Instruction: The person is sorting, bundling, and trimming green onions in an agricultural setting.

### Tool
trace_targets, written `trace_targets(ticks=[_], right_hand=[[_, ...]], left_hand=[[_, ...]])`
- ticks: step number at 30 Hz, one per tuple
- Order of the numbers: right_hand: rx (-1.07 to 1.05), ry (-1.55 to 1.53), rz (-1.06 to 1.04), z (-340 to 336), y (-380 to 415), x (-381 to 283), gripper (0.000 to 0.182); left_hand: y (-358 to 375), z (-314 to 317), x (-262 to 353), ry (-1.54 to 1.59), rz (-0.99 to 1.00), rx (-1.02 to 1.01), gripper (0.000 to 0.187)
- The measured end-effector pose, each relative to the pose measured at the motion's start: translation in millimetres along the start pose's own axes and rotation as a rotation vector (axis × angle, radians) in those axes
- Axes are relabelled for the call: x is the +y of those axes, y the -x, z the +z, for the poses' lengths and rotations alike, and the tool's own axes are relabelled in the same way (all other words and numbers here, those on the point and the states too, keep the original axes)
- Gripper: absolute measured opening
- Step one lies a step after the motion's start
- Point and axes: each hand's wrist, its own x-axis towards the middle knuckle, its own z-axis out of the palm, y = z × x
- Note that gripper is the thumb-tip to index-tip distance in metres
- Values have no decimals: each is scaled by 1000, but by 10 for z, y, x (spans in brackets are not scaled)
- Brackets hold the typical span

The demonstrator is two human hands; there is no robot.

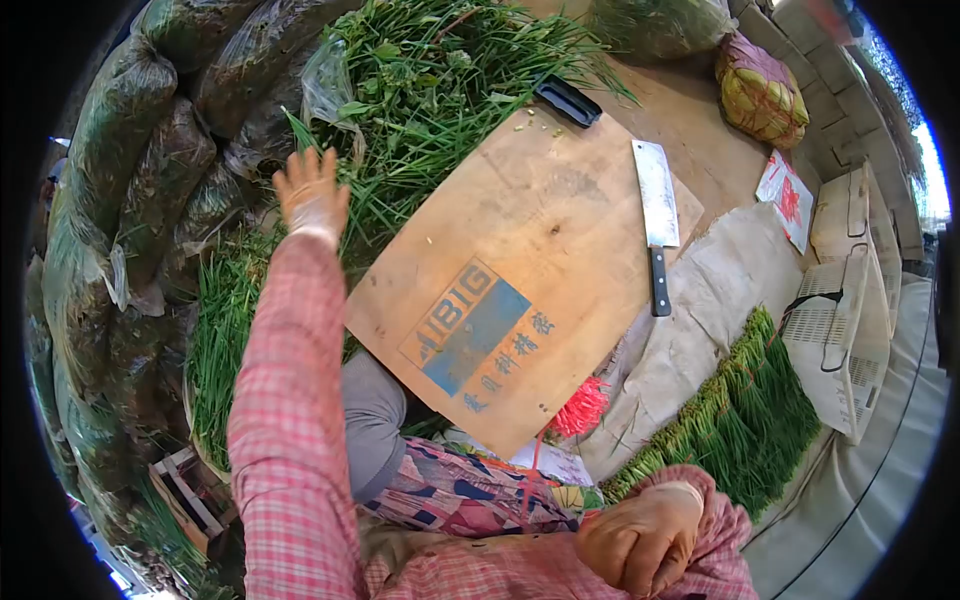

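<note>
Two hands show — the nearer, the right hand [645, 540], sits at the lower right of the frame, its fingers curled together against the checked shirt [480, 575], palm hidden. Just past it lie neatly lined-up greens [735, 425]. A board [540, 235] fills the middle, with a knife [655, 205] lying at its right edge. Farther off, the left hand [312, 190] reaches into the upper left, fingers spread apart — loose greens [430, 110] lie just right of and beyond the fingertips, though I cannot tell whether they touch.
</note>
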Motion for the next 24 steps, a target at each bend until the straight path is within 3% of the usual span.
trace_targets(ticks=[2, 4, 5, 6, 8, 11, 13, 15, 19, 21, 24], right_hand=[[21, -70, 25, -197, -145, 107, 19], [385, 149, 324, -505, -154, 108, 18], [649, -19, 435, -766, -41, 289, 21], [968, 212, 672, -1077, 0, 377, 15], [1213, 263, 583, -1681, 32, 344, 12], [1365, 543, 665, -2338, 243, 306, 14], [1444, 782, 768, -2566, 305, 253, 19], [1443, 1051, 816, -2618, 424, 195, 25], [1444, 1729, 706, -2293, 667, 4, 38], [1423, 2098, 898, -1877, 708, -48, 41], [1331, 2232, 1114, -1663, 953, 140, 40]], left_hand=[[192, -24, -346, 61, -53, -112, 63], [429, 47, -536, 162, -66, -131, 65], [546, 53, -566, 239, -46, -139, 66], [660, 47, -569, 319, -23, -144, 66], [857, -57, -471, 499, 75, -102, 65], [1163, -543, -29, 732, 342, 52, 61], [1374, -753, 369, 573, 541, 118, 60], [1495, -981, 647, 659, 696, -27, 67], [1592, -664, 1035, 565, 715, -145, 74], [1616, -563, 1095, 551, 691, -176, 77], [1639, -526, 1090, 558, 677, -190, 77]])
